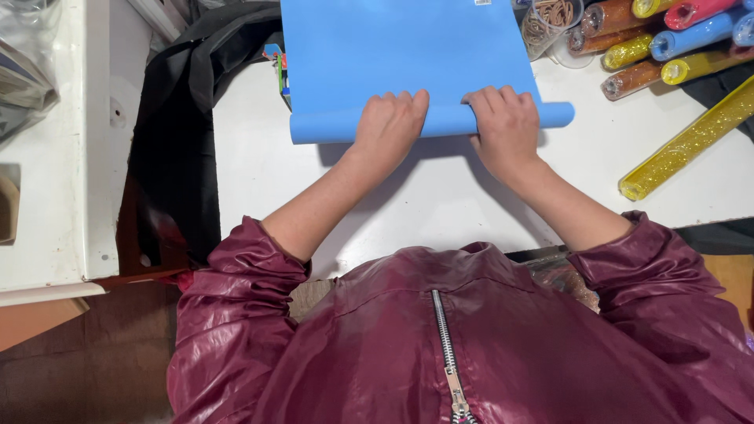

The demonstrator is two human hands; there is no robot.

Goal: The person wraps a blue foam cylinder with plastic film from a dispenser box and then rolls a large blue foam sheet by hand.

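Observation:
A large blue foam sheet (pixel 393 47) lies spread on the white table (pixel 259 165), its near edge curled into a roll (pixel 448 119). My left hand (pixel 389 126) grips the roll left of its middle, fingers curled over the top. My right hand (pixel 506 126) grips the same roll just to the right, fingers over it too. Both wrists rest toward me, with maroon jacket sleeves pushed up the forearms.
Several rolled glitter and foam sheets (pixel 667 47) in orange, gold, blue and pink lie at the back right. A long gold glitter roll (pixel 691 141) lies diagonally at the right. A clear container (pixel 550 23) stands behind. Black cloth (pixel 177 141) hangs left beside a white cabinet (pixel 63 157).

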